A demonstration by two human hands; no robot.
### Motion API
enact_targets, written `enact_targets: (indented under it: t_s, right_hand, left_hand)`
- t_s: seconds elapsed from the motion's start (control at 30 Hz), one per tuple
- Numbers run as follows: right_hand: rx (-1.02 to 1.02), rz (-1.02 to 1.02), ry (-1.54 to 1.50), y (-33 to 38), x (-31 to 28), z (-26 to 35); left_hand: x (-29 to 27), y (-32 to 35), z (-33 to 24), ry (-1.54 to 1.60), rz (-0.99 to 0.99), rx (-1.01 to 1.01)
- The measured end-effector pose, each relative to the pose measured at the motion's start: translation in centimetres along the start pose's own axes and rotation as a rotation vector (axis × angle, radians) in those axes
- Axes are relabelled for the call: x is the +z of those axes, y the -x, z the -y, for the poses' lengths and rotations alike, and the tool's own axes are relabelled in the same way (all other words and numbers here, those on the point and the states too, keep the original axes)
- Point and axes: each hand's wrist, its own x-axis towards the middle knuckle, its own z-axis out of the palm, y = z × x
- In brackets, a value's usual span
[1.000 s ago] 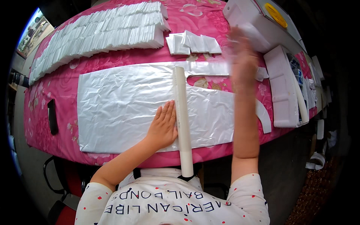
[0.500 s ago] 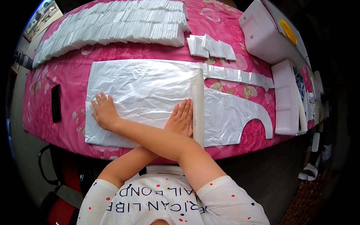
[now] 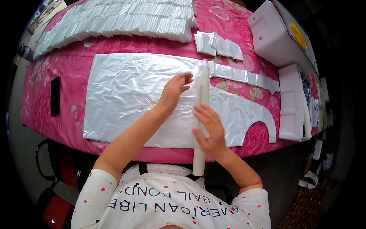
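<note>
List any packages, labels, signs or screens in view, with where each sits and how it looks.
Phone: left part of the pink table, flat, dark, slim rectangle, screen off.
Yellow label: round, on the white machine at far right.
White foam tray: right table edge, long rectangle.
Folded bags: far edge, long overlapping silvery-white row.
Shirt print: bottom, dark lettering on white, seen upside down.

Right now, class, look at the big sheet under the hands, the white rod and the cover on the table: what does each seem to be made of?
The sheet: thin plastic film, it seems, silvery-white and glossy, full of fine crinkles. The white rod: smooth, matt, stiff; plastic or card tube, hard to tell. The table cover: pink flowered cloth, probably woven fabric, soft and unshiny.
</note>
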Motion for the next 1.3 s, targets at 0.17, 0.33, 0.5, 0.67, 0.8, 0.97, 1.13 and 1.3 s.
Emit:
enact_targets:
  t_s: [0.17,0.33,0.5,0.67,0.8,0.97,1.13,1.3]
  right_hand:
    - [0.102,0.074,0.108,5.1,-2.1,-4.7]
    - [-0.011,0.288,0.21,5.8,-2.6,-5.8]
    - [-0.133,0.411,0.337,4.2,-1.4,-5.5]
    - [-0.225,0.566,0.117,-0.7,7.7,0.1]
    - [-0.485,0.59,-0.348,-4.0,9.8,6.0]
    - [-0.45,0.379,-0.276,-7.4,11.2,3.6]
    - [-0.566,0.432,0.104,-10.0,16.2,2.5]
    - [-0.563,0.438,0.102,-12.6,24.0,6.6]
  left_hand:
    - [1.8,-3.5,0.0,0.463,-0.068,-0.401]
    - [1.4,-4.3,0.8,0.4,-0.086,-0.393]
    - [-0.3,-1.7,-0.7,0.223,-0.161,-0.149]
    - [-7.2,4.7,-3.5,0.013,-0.26,0.015]
    - [-13.3,11.5,-5.9,-0.085,-0.365,0.13]
    - [-19.2,21.4,-5.7,-0.17,-0.543,0.149]
    - [-19.0,26.8,-4.1,-0.279,-0.599,0.139]
    - [-17.3,27.4,-3.2,-0.985,-0.638,0.145]
